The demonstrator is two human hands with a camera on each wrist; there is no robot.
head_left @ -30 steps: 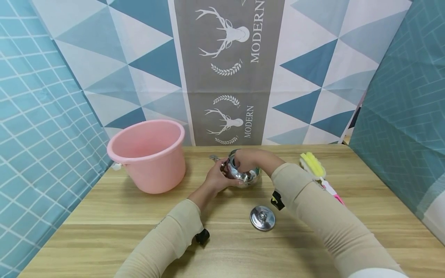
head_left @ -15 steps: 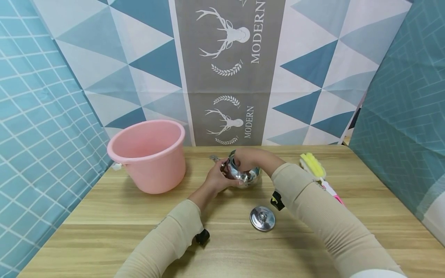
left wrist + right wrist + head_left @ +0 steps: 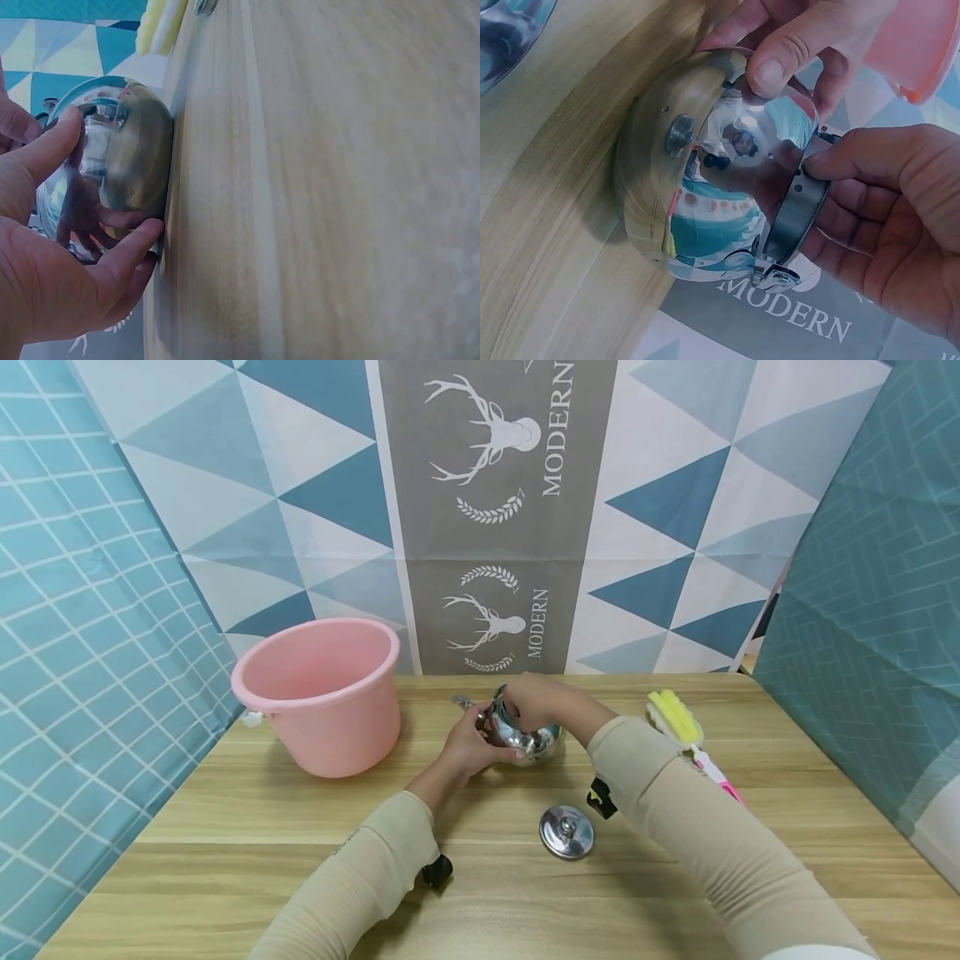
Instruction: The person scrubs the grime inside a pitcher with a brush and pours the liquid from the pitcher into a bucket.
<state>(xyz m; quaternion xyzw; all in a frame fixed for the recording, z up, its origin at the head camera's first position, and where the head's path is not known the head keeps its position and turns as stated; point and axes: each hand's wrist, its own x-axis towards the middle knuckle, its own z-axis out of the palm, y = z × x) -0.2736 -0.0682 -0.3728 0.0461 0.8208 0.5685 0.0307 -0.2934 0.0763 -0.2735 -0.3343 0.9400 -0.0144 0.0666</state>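
Note:
A round, mirror-bright metal pot stands tilted on the table between my hands. My left hand holds its side, with the thumb and fingers spread around the curved body; the left wrist view shows these fingers low on the pot. At the mouth, my right hand pinches a dark metal collar with small holes, thumb outside and fingers on the inner side. Whether the collar is loose from the pot, I cannot tell. A shiny round lid with a knob lies nearer to me.
To the left stands a pink bucket. A brush with a yellow sponge head and a white and pink handle lies beyond my right forearm. Patterned cloth hangs behind the wooden table.
My right hand has risen very slightly at the pot's mouth. The left hand, the pot and the lid look the same.

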